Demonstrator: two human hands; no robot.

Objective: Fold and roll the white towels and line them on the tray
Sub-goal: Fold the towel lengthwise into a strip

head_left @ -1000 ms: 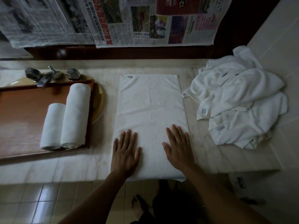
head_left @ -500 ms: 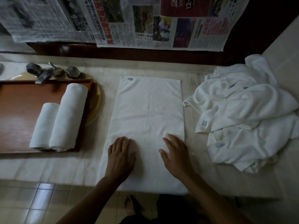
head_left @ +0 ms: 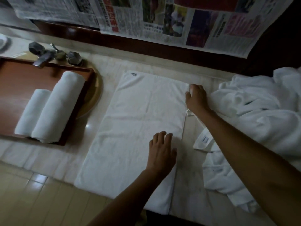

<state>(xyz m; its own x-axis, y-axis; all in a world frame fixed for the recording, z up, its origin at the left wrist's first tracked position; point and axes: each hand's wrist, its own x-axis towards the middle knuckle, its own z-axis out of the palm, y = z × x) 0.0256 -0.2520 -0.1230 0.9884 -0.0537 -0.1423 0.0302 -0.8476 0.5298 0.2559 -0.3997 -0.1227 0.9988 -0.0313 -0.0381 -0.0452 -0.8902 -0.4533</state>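
As the flat towel (head_left: 138,119) lies right of the tray (head_left: 16,88), long axis pointing away from the person, the left hand (head_left: 162,150) presses it open-palmed; the right hand (head_left: 197,98) pinches the edge farthest from the tray.

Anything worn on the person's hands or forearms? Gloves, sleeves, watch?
Nothing visible. Left hand and right hand are ungloved. Left arm and right arm show no sleeves up to the frame edge. No watch, band or ring that I can make out, though the light is dim.
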